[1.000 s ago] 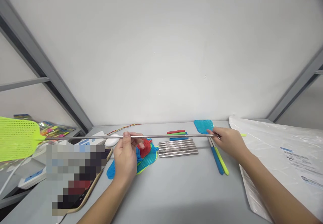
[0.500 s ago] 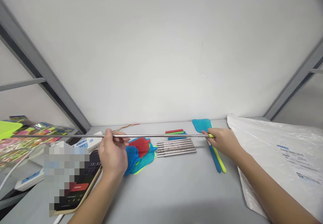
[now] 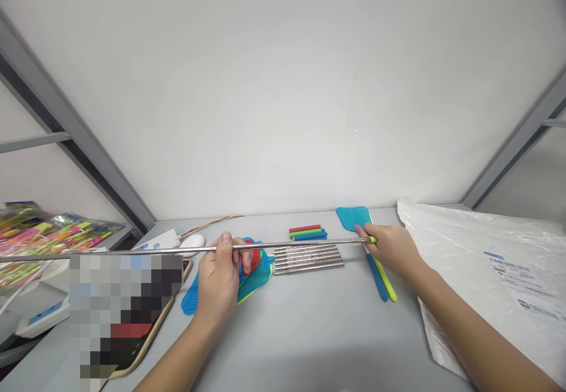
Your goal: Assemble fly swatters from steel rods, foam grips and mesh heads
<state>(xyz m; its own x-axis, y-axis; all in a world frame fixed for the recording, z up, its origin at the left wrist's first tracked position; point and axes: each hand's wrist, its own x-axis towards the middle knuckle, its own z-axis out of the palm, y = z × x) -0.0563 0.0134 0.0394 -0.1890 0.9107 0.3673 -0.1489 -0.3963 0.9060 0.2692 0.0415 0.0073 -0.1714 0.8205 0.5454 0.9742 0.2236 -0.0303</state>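
A telescopic fly swatter's long metal rod (image 3: pixel 274 244) spans the view sideways, its far left end outside the frame. My right hand (image 3: pixel 391 250) is closed around its yellow-green handle (image 3: pixel 372 239). With thumb and fingers, my left hand (image 3: pixel 219 280) pinches the rod farther left. Beneath that hand lie perforated swatter heads: blue (image 3: pixel 190 297), red (image 3: pixel 254 259) and teal (image 3: pixel 260 275), partly covered. Several loose metal rods (image 3: pixel 309 260) lie side by side in the middle. Behind them are red (image 3: pixel 305 228), green and blue (image 3: pixel 311 236) handle grips.
By my right hand lie swatters with a teal head (image 3: pixel 352 217) and blue (image 3: pixel 377 280) and yellow-green grips. A white plastic mailer (image 3: pixel 477 274) covers the right side. At left are a phone (image 3: pixel 145 345), partly pixelated, a white mouse (image 3: pixel 192 242), power strips and packaged colourful items (image 3: pixel 57 233).
My left hand has slid right along the rod, nearer my right hand. The swatter's yellow-green head has left the view at the left. My right hand has hardly moved.
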